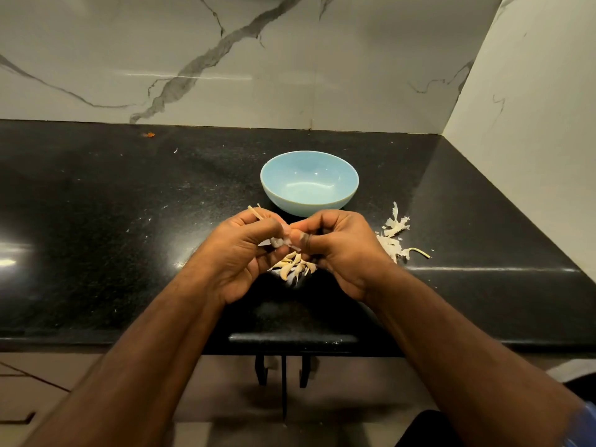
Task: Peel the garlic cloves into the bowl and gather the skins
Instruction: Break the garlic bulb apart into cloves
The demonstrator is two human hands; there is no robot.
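My left hand (245,253) and my right hand (338,250) meet just above the black counter, in front of a light blue bowl (309,201). Between their fingertips they pinch a pale garlic clove (280,242), mostly hidden by the fingers. A thin dry stem pokes up from my left hand. Under the hands lies a small heap of garlic cloves and skins (292,267). Nothing can be seen inside the bowl. A pile of white skins (395,233) lies to the right of my right hand.
The black stone counter (129,221) runs from a marble back wall (225,59) to a side wall at the right. Its front edge is near my forearms. Small flecks of skin dot the counter at the left.
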